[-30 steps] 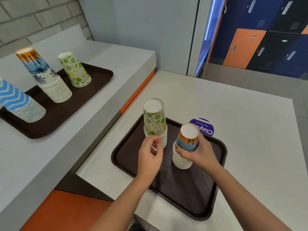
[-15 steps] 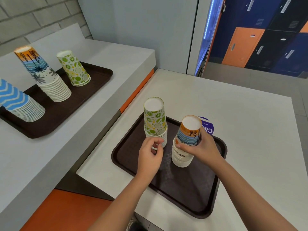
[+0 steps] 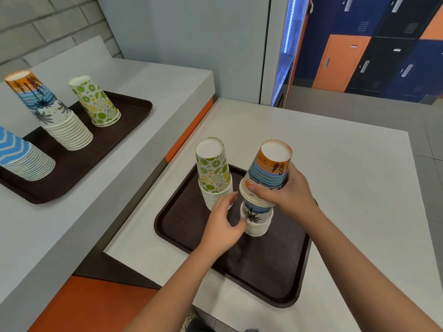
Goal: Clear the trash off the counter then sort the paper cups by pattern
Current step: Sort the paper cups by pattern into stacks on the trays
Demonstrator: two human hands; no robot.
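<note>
— Cups: where's the palm-print cup [image 3: 269,172]?
— Upside down in the right hand [image 3: 286,196], its grip closed round it, above the palm-print stack [image 3: 256,221] on the near tray [image 3: 263,267].
— Left hand [image 3: 221,226]?
— Grip half open, fingertips touching that stack, beside the lime-print stack [image 3: 213,173]

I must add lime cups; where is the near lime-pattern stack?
The lime-pattern paper cup stack stands on the near dark brown tray, left of the palm-pattern cup stack.
</note>
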